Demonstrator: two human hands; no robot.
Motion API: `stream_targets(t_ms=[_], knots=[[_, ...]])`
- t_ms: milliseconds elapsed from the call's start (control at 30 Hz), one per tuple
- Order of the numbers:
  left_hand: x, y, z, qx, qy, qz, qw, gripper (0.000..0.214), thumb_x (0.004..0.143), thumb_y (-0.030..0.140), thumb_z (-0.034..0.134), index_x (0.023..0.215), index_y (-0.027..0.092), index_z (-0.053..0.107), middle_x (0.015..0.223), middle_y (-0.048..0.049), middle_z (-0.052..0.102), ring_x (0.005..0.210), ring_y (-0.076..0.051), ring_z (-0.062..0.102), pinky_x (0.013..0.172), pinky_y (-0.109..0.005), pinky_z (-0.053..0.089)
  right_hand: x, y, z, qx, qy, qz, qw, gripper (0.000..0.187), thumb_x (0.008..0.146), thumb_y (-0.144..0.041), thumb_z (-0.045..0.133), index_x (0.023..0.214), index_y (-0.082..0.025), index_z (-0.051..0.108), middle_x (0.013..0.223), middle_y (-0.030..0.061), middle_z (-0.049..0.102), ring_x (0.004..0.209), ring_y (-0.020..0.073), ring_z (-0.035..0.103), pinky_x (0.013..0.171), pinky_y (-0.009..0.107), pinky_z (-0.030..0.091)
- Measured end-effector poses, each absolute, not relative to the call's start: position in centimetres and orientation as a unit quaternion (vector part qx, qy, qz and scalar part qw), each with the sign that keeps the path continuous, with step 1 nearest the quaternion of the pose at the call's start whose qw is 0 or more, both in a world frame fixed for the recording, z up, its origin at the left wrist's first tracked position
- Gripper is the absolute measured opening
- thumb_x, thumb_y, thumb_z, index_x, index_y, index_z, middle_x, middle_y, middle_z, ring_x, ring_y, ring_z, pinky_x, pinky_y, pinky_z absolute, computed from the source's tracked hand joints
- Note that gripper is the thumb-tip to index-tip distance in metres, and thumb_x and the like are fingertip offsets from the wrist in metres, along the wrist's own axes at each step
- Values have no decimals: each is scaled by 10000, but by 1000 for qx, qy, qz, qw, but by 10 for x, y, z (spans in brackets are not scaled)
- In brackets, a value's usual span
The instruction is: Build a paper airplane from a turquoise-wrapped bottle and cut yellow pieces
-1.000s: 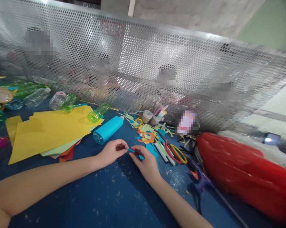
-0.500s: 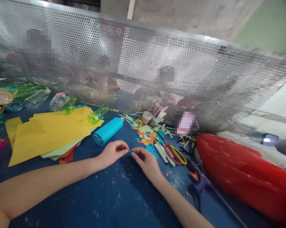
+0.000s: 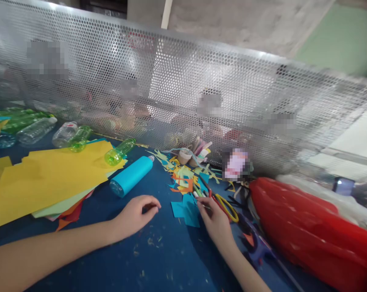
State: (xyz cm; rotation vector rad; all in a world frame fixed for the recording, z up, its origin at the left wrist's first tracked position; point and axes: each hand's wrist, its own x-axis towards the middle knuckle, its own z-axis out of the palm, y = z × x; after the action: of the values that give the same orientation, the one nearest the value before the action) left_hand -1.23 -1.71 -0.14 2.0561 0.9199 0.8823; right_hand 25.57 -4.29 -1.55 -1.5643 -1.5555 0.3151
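Note:
My left hand point(image 3: 141, 215) hovers over the blue table, fingers loosely curled and a small gap between thumb and forefinger; nothing shows in it. To its right, my right hand point(image 3: 213, 217) has thumb and fingers drawn together at the right edge of a cut piece of blue paper point(image 3: 186, 209). The paper seems pinched there, though the fingers partly hide the contact. Just beyond those fingertips lie pale markers point(image 3: 197, 191) and yellow-handled scissors point(image 3: 227, 207). Past my left hand, a bottle wrapped in blue paper point(image 3: 131, 176) rests on its side.
Yellow paper sheets point(image 3: 58, 174) cover the left, with green and clear plastic bottles point(image 3: 37, 130) behind. Colourful paper scraps point(image 3: 183, 178) lie at centre back. A red plastic bag point(image 3: 308, 227) and a purple glue gun point(image 3: 259, 247) are right. A perforated metal screen point(image 3: 177, 85) stands behind; people are beyond it.
My hands have moved apart; before, both pinched a small blue piece between them. My right hand has shifted right and down to the blue paper, which now shows broadside. The view has turned slightly.

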Motion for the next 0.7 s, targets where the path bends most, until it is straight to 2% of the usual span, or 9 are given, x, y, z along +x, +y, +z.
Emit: stream_targets(t_ms=[100, 200, 367, 567, 700], knots=[[-19, -36, 1, 899, 279, 284, 181, 197, 866, 217, 451, 983, 198, 608, 916, -69, 661, 863, -207, 588, 779, -340, 471, 247, -48, -16, -622, -674, 75, 391, 192, 831, -370, 501, 899, -217, 596, 1038, 102, 666, 967, 254, 624, 850, 406, 492], [-25, -54, 2, 953, 193, 223, 68, 267, 870, 235, 472, 1116, 194, 566, 1001, -88, 657, 954, -242, 563, 856, -389, 447, 246, -52, -15, -619, -707, 36, 341, 198, 863, -324, 457, 961, -217, 591, 1032, 102, 662, 989, 246, 609, 861, 406, 486], [-30, -63, 6, 952, 181, 246, 35, 282, 864, 251, 498, 1127, 169, 559, 1033, -77, 650, 999, -238, 549, 884, -388, 446, 246, -55, -14, -627, -719, 12, 299, 222, 904, -295, 381, 993, -206, 564, 990, 97, 659, 948, 230, 618, 825, 374, 498], [-31, -62, 7, 947, 170, 274, 13, 277, 862, 257, 495, 1111, 161, 571, 1022, -84, 654, 992, -238, 556, 849, -378, 463, 238, -56, -13, -601, -740, 22, 300, 197, 910, -277, 366, 977, -218, 542, 968, 93, 652, 924, 222, 619, 797, 355, 507], [-29, -60, 2, 937, 184, 290, 66, 219, 850, 249, 507, 1028, 167, 604, 995, -68, 651, 957, -203, 561, 831, -338, 474, 233, -57, -10, -588, -746, 37, 311, 178, 900, -294, 372, 954, -226, 527, 921, 82, 645, 866, 224, 630, 765, 358, 506]])
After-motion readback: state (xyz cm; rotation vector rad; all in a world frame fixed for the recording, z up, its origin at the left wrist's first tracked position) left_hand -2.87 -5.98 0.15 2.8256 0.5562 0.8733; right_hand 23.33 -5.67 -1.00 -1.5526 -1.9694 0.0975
